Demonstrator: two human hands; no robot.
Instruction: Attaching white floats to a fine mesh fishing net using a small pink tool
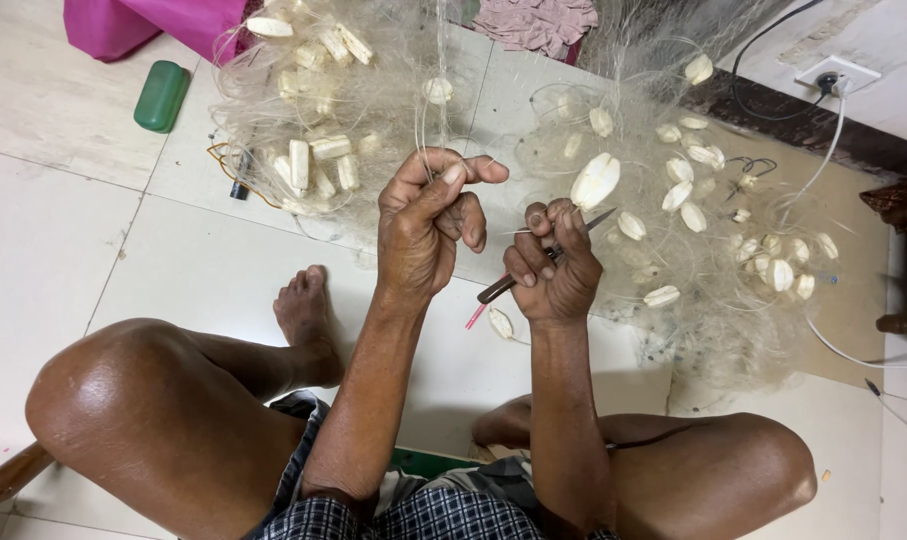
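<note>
Above the pale tiled floor point(64, 230), the left hand point(429, 225) pinches taut strands of fine translucent fishing net point(444, 90) rising upward, while just beside it the right hand point(554, 270) grips a slim dark-handled knife point(544, 262), blade angled up-right toward the net.

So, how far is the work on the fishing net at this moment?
Done: cannot tell; one pile of net with white floats lies at the left. In hand: the left hand pinches strands of net, and the right hand holds a small knife beside a float. Left: a larger spread of net lies at the right.
</note>
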